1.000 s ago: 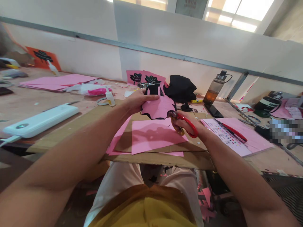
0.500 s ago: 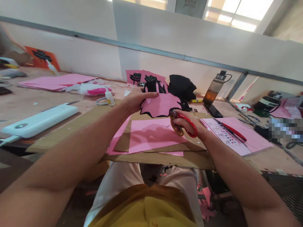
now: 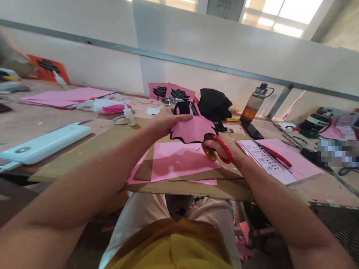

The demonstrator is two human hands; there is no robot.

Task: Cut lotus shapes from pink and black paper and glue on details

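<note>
Holds cutout (image 3: 190, 129) in left hand (image 3: 166, 121), up above pink sheet (image 3: 179, 164). Closes left fingers on its left side, with thumb flat on the pink face; can't see the fingertips underneath. Shows pink in the middle, black along the edges and at the top.

Grips scissors (image 3: 229, 151) in right hand (image 3: 222, 144), with fingers curled round the handles, 1 loop red and 1 gold. Meets the cutout at its lower right edge; can't make out the blades or how far apart they stand. Can't tell which fingers go through which loop.

Below, on cardboard (image 3: 84, 144): pink sheet, with a thin dark mark near its right end. Just left of the cardboard: power bank (image 3: 47, 142), cable cut off at frame edge. Near the left forearm: glue bottle (image 3: 129, 116).

Behind the hands: bowl (image 3: 171, 101), partly hidden, by pink cards (image 3: 185, 93); black cloth (image 3: 215, 104), folds too dark to read. Further right: bottle (image 3: 250, 108), part full, upright beside phone (image 3: 252, 130); then chart (image 3: 263, 160), print too small to read. Far right: patch (image 3: 338, 153) pixelated, content unreadable.
</note>
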